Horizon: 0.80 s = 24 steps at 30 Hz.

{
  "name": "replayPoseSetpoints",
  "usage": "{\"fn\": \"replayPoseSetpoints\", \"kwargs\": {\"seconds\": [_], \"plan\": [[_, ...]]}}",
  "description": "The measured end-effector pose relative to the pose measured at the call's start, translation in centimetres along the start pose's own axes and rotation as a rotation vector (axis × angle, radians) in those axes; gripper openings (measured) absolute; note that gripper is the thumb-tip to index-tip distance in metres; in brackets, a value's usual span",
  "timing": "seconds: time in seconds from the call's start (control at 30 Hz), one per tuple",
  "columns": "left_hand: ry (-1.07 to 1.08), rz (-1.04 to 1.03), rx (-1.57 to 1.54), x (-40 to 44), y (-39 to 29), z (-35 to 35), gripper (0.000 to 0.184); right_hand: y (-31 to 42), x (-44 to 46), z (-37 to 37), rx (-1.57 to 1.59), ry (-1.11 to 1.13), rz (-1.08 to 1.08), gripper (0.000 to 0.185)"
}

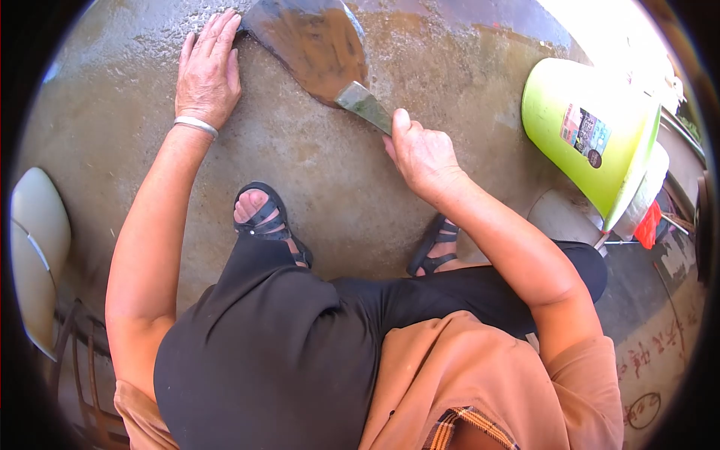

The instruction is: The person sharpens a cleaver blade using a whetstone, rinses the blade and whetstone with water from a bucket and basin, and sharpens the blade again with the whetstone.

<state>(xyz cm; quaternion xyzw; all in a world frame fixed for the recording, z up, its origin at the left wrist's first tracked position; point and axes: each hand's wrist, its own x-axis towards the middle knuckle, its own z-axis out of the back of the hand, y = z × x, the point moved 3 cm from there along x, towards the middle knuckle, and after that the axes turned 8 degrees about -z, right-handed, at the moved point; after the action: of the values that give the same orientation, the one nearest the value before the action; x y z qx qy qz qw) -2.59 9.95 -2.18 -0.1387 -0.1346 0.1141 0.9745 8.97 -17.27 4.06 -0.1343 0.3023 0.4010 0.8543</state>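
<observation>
My right hand (425, 152) is closed around one end of a flat grey-green bar that looks like a whetstone (364, 105). The bar's far end rests against the near edge of a broad, dark metal blade (315, 45). Wet brown muck coats the blade, which lies on the floor and is cut off by the top of the view. Stretched forward, my left hand (210, 71) has its fingers extended, with the fingertips at the blade's left corner. Whether they press on it cannot be made out.
Wet concrete floor (150, 157) spreads around my sandalled feet. On the right, a lime-green bucket (547, 112) lies tipped, with a red item (648, 225) beside it. A pale rounded object (41, 255) and a brown metal frame (86, 367) stand at the left.
</observation>
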Motion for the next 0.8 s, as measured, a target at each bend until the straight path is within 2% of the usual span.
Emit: {"fn": "replayPoseSetpoints", "kwargs": {"seconds": [0.1,0.2,0.27,0.33,0.4,0.57,0.63,0.8], "plan": [[0.006,0.005,0.003,0.1,-0.1,0.2,0.049,0.8,1.2,0.4,0.01,-0.036,0.052,0.027],[-0.025,-0.028,-0.012,0.6,-0.5,1.2,0.049,-1.6,0.4,-0.1,-0.029,-0.054,0.128,0.027],[0.095,0.001,-0.043,0.9,-1.1,2.2,0.053,-3.4,-0.2,-0.5,-0.086,-0.013,0.135,0.027],[0.103,-0.002,-0.048,0.7,-1.1,1.5,0.049,-2.9,-0.3,0.1,-0.073,0.025,0.127,0.027],[-0.021,-0.029,-0.026,0.5,-0.6,0.7,0.048,-1.9,-0.7,0.2,-0.069,0.045,0.096,0.026],[-0.023,-0.032,-0.013,0.3,-0.4,0.4,0.048,-1.8,-0.3,0.3,-0.06,0.036,0.098,0.022],[-0.034,-0.044,-0.042,0.4,-0.6,0.7,0.049,-1.3,0.7,0.8,-0.068,0.01,0.162,0.02],[0.08,-0.018,-0.052,1.0,-1.3,2.1,0.049,-1.0,1.6,1.0,-0.113,-0.04,0.224,0.018]]}}
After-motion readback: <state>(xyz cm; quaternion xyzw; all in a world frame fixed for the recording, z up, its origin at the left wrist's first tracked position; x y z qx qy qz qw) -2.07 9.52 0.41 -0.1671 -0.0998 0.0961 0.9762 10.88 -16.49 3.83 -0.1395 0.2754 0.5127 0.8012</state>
